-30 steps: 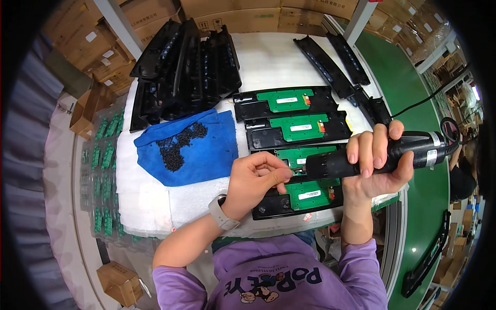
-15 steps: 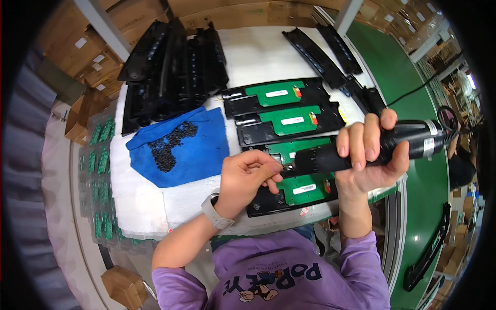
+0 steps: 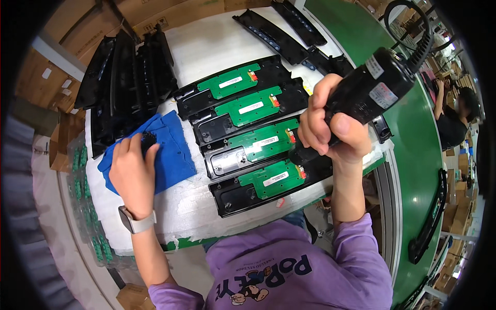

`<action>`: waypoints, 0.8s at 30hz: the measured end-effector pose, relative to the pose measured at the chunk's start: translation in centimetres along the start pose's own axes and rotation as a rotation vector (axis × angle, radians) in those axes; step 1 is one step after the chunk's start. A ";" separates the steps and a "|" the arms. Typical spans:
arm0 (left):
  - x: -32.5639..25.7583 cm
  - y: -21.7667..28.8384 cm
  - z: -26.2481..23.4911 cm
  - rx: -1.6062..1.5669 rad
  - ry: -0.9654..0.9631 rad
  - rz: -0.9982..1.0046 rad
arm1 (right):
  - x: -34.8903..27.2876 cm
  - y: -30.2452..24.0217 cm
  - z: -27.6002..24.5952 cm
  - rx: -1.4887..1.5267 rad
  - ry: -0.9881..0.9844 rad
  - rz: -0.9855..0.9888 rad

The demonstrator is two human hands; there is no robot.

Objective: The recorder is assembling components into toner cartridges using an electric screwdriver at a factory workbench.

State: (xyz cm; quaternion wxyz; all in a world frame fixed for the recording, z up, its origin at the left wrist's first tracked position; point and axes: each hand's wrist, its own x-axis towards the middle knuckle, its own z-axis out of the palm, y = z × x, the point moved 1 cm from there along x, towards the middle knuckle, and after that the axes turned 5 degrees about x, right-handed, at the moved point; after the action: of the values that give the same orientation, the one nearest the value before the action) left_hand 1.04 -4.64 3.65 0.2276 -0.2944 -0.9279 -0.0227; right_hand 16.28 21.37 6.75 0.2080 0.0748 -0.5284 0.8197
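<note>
My right hand (image 3: 330,132) grips a black electric screwdriver (image 3: 369,90) with a coiled cable, held over the right end of the lower housings. Several long black plastic housings (image 3: 235,199) lie side by side on the white foam mat (image 3: 196,206), each with a green circuit board (image 3: 271,178) set in it. My left hand (image 3: 132,173) rests on a blue cloth (image 3: 170,155) at the left, fingers curled over a heap of small black screws (image 3: 149,139). Whether it holds a screw is hidden.
A stack of black housings (image 3: 126,82) stands at the back left, and more black covers (image 3: 274,33) lie at the back. Green boards in clear trays (image 3: 85,206) sit at the left edge. A green conveyor belt (image 3: 418,150) runs along the right, with another person (image 3: 454,116) beyond.
My left hand has moved left from the housings to the blue cloth and its screws. My right hand has raised the screwdriver, tilting it up off the boards.
</note>
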 end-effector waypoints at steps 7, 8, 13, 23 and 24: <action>-1.0 -2.6 2.4 -0.195 -0.146 -0.130 | 0.3 0.6 0.2 0.083 0.038 -0.066; -1.0 -2.5 2.5 -0.168 -0.127 -0.098 | 0.3 0.6 0.2 0.070 0.037 -0.071; -0.8 -2.2 2.4 -0.163 0.025 -0.100 | 0.2 0.9 0.5 0.066 0.063 -0.041; -1.1 -1.9 3.2 -1.528 -0.124 -0.556 | 0.8 1.0 1.9 -0.164 0.025 0.150; -1.0 -1.8 3.2 -1.749 -0.193 -0.670 | 0.6 1.0 2.2 -0.164 0.024 0.135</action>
State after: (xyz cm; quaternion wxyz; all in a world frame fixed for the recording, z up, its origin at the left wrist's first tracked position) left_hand -0.50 -6.12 0.51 -0.1705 -0.0791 -0.6327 -0.7512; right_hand 15.07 19.20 7.04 0.1641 0.0118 -0.5952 0.7866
